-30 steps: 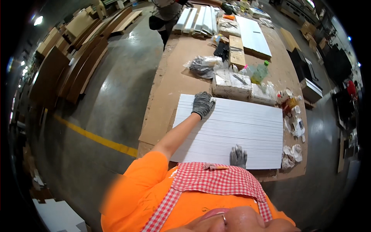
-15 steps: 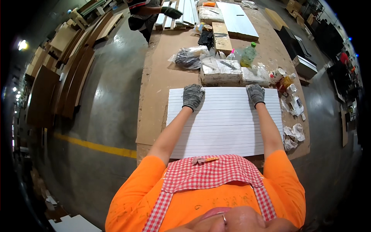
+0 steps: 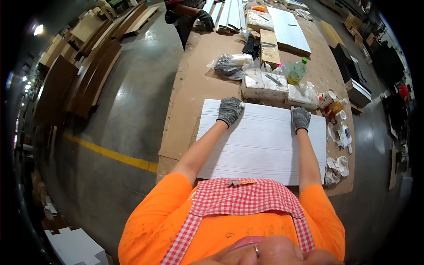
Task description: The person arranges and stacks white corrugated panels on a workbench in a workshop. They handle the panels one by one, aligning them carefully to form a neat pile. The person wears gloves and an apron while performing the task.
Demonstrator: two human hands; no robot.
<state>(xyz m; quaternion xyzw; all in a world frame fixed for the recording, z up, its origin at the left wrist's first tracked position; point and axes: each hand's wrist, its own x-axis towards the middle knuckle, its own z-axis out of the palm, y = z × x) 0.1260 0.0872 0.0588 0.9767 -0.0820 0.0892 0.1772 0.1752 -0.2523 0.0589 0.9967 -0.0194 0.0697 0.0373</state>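
A wide white panel (image 3: 260, 145), lined with thin parallel grooves or seams, lies on the worktable right in front of me. My left hand (image 3: 230, 110), in a grey knit glove, rests on it near the far edge, left of the middle, fingers reaching forward. Close to the far right corner, my right hand (image 3: 300, 119), gloved the same way, lies on the surface with its fingers stretched out. Both palms face down and neither hand appears to grip anything. Just past the far edge sit white wrapped blocks (image 3: 265, 90) with a flat tool on top.
Brown board covers the worktable (image 3: 187, 101). Beyond the panel are a plastic bag (image 3: 232, 66), a green-capped bottle (image 3: 297, 71) and a white board (image 3: 289, 28). Crumpled paper (image 3: 338, 169) lies at right. A co-worker's gloved hand (image 3: 205, 20) is by white strips (image 3: 229, 15).
My view has turned slightly, shifting the far scene rightward. Both hands stay near the panel's far edge. The co-worker's hand has come down beside the white strips.
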